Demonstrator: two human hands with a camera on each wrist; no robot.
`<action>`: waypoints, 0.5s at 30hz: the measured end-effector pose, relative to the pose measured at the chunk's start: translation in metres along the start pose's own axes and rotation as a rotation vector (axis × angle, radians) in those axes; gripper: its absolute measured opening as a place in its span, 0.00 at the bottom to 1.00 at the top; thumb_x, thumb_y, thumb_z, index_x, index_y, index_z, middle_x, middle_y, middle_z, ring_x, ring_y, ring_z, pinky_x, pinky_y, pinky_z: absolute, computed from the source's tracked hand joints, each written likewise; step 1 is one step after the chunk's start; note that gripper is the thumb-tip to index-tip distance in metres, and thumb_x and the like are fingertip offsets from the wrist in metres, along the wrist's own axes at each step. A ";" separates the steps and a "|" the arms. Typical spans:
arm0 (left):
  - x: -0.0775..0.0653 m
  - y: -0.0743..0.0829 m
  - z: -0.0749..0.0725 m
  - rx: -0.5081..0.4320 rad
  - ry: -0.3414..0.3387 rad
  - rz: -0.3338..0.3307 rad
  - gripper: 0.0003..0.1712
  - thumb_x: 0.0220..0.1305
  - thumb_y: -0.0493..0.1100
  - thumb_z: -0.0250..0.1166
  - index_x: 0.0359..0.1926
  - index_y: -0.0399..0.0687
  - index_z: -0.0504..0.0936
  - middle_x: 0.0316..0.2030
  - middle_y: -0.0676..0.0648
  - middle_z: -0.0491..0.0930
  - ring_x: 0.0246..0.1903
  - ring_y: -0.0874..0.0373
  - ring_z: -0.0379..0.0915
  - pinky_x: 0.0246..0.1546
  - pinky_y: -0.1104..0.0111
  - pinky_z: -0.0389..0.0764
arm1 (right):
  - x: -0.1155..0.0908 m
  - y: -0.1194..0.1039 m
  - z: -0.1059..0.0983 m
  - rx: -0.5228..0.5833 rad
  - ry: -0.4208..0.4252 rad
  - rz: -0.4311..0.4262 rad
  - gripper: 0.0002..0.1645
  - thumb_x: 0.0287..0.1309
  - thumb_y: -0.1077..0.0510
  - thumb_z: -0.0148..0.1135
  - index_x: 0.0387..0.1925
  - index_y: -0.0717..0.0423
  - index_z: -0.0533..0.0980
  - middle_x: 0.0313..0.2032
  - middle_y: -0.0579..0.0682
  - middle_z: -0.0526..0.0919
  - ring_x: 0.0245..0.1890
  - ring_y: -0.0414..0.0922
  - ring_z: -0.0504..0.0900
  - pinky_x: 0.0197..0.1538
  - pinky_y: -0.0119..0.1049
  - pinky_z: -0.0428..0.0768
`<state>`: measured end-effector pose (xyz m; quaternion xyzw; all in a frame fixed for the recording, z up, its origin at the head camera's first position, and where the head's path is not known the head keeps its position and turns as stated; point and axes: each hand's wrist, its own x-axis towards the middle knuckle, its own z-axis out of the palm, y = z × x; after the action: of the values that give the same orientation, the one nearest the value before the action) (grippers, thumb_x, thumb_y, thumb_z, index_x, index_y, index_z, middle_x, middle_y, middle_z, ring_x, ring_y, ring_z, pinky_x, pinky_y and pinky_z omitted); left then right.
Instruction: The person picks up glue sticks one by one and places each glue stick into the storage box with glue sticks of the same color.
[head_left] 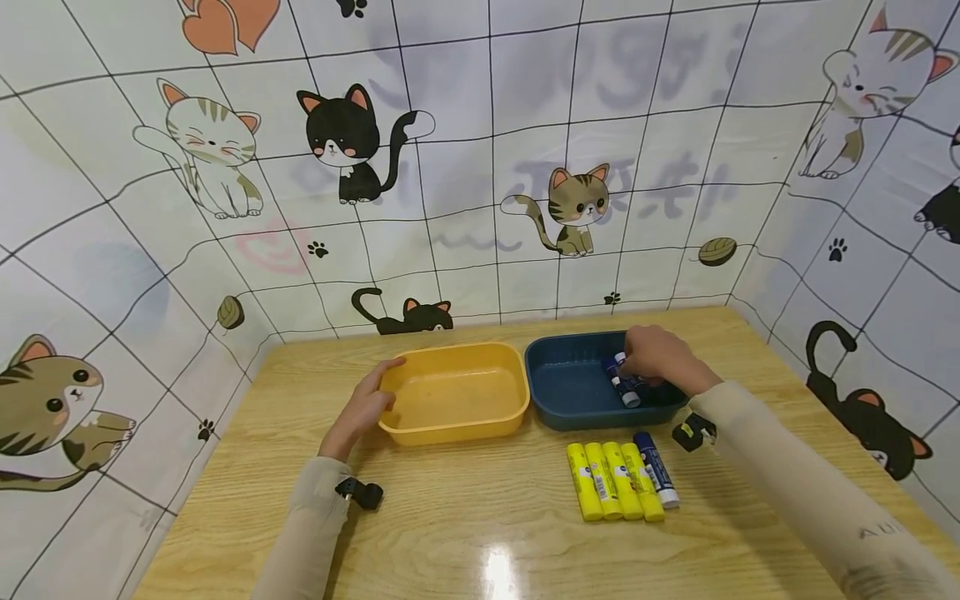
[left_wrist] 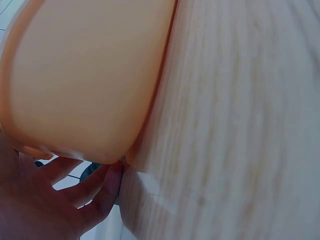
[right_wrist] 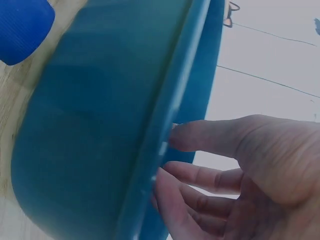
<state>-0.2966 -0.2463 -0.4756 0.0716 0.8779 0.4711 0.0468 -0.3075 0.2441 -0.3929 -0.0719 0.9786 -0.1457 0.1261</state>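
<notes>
My left hand (head_left: pixel 365 408) grips the left end of a yellow plastic bin (head_left: pixel 453 435), its fingers against the outer wall (left_wrist: pixel 85 100). Inside a dark blue bin (head_left: pixel 566 392), on the right, my right hand (head_left: pixel 660 357) reaches down with bent fingers. Dark blue glue sticks (head_left: pixel 622 385) with white ends lie under and beside that hand. In the right wrist view the fingertips pass behind the rim of the blue bin (right_wrist: pixel 100 125), so I cannot tell whether they pinch a glue stick.
In front of the blue bin, several yellow glue sticks (head_left: pixel 617 482) lie side by side in a row. One blue glue stick (head_left: pixel 656 469) lies along their right side. The wooden table (head_left: pixel 435 517) meets a cat-patterned wall covering (head_left: pixel 465 183) at the back and sides.
</notes>
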 end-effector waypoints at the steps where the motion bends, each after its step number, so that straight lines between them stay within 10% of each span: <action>1: 0.000 0.000 0.000 -0.001 -0.001 -0.001 0.46 0.52 0.28 0.51 0.76 0.49 0.66 0.78 0.41 0.61 0.64 0.43 0.60 0.57 0.53 0.63 | -0.002 0.000 -0.001 0.015 0.006 0.003 0.15 0.60 0.56 0.70 0.38 0.66 0.83 0.30 0.57 0.85 0.22 0.46 0.83 0.24 0.36 0.82; 15: -0.002 0.002 -0.001 -0.002 -0.015 -0.007 0.46 0.54 0.28 0.51 0.77 0.49 0.64 0.79 0.40 0.59 0.64 0.41 0.59 0.54 0.53 0.64 | -0.044 0.003 -0.010 0.181 0.005 -0.056 0.21 0.63 0.52 0.68 0.47 0.66 0.78 0.29 0.56 0.83 0.23 0.44 0.81 0.27 0.39 0.85</action>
<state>-0.2943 -0.2466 -0.4730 0.0719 0.8774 0.4712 0.0551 -0.2679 0.2577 -0.3747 -0.0873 0.9594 -0.2371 0.1254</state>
